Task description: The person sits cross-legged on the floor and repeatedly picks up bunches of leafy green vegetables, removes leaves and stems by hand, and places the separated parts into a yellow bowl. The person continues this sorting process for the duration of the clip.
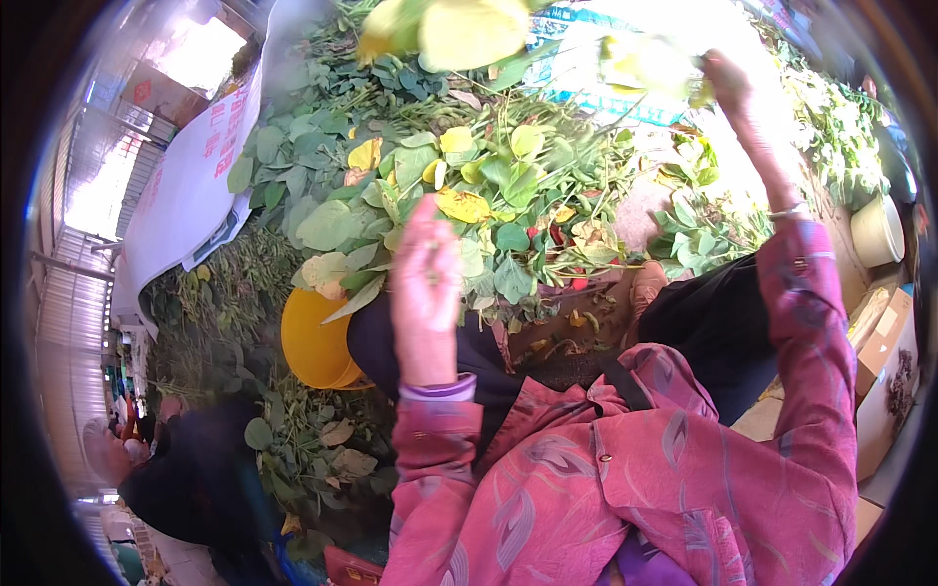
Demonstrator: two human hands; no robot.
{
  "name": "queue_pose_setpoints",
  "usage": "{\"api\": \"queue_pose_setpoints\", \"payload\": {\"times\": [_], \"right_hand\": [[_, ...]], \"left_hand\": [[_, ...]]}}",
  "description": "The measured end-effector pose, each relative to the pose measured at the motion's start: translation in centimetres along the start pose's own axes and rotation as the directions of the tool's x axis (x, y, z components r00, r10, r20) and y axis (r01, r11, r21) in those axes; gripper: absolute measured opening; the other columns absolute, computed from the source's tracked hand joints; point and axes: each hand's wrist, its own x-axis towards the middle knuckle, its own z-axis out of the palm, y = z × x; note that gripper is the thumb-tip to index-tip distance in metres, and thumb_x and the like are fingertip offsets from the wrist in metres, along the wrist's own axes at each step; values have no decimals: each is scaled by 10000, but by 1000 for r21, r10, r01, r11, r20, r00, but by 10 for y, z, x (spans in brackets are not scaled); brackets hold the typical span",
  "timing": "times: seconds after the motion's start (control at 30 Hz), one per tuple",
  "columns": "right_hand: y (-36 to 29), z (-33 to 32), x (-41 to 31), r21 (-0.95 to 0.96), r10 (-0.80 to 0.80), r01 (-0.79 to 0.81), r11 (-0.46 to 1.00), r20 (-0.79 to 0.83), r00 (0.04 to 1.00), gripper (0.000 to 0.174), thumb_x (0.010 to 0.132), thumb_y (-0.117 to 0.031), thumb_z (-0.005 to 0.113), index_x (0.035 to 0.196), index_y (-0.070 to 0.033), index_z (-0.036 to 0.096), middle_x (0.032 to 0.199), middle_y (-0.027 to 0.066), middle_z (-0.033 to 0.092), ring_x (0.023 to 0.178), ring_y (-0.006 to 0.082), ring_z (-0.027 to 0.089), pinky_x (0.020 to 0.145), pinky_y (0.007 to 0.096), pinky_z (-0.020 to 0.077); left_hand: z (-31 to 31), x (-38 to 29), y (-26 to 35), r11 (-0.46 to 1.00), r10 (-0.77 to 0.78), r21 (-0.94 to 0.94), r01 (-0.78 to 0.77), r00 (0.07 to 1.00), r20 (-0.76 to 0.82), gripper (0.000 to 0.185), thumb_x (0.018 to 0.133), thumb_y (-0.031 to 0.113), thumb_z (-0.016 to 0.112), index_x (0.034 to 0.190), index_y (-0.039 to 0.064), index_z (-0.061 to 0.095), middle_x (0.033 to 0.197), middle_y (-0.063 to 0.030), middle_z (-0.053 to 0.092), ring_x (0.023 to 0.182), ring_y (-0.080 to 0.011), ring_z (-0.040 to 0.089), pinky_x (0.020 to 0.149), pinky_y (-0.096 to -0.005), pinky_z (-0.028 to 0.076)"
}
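Note:
A large heap of leafy bean plants [410, 168], with green pods and some yellow leaves, lies before me. My left hand [427, 278] is raised over its near edge, fingers partly curled; whether it holds something small between them is unclear. My right hand [725, 80] is stretched out to the upper right, its fingers closed on a plant stem whose pale, blurred leaves [645, 66] trail to the left in bright glare. More yellow-green leaves [473, 33] are blurred at the top. Below my left hand's side stands a yellow bucket [315, 340].
A white printed sheet [198, 176] hangs at the left. Another person in dark clothing [198, 469] is at the lower left. A cream bucket [877, 231] and cardboard boxes [883, 344] stand at the right. Loose pods and leaves litter the ground [557, 333] between my legs.

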Motion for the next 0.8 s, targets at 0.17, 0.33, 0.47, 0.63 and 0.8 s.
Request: {"api": "queue_pose_setpoints", "payload": {"times": [0.17, 0.33, 0.47, 0.63, 0.8], "right_hand": [[61, -161, 13, -599, 121, -66, 798, 52, 991, 218, 816, -261, 593, 857, -49, 626, 787, 70, 637, 717, 143, 560, 660, 314, 440], [94, -281, -15, -782, 445, -102, 615, 237, 864, 300, 768, -173, 627, 1032, -32, 612, 911, 107, 652, 817, 189, 606, 759, 317, 472], [48, -130, 0, -671, 312, 24, 741, 375, 873, 338, 771, -119, 564, 1084, 6, 592, 1045, 155, 630, 922, 245, 612, 835, 332, 467], [-9, 11, -6, -240, 255, -128, 962, 629, 734, 249, 798, -106, 614, 1023, 1, 613, 935, 126, 638, 830, 183, 600, 751, 295, 482], [-72, 145, -23, -173, 40, 126, 977, 728, 685, 297, 770, -116, 613, 1062, -60, 623, 906, 136, 659, 817, 235, 638, 766, 348, 502]], "left_hand": [[-61, -49, 126, 950, 308, -12, -313, 940, -146, 345, 970, 143, 344, 1281, -5, 356, 789, -90, 476, 538, -131, 419, 340, -226, 287], [-170, -77, 192, 876, 481, 298, -379, 726, -492, 262, 959, 174, 392, 1137, -4, 465, 693, -36, 423, 522, -117, 393, 363, -238, 284], [-310, -155, 257, 725, 652, 664, -183, 494, -575, 244, 943, 169, 406, 1098, -10, 461, 634, -38, 417, 491, -128, 381, 378, -243, 299], [-279, -79, 188, 881, 473, 455, -132, 263, -841, 274, 920, 224, 439, 1109, 27, 454, 860, -117, 502, 676, -209, 473, 608, -387, 409], [-271, -106, 201, 767, 601, 626, 141, 182, -778, 439, 875, 290, 501, 1273, 130, 408, 1314, -81, 404, 1117, -274, 439, 821, -636, 271]]}}
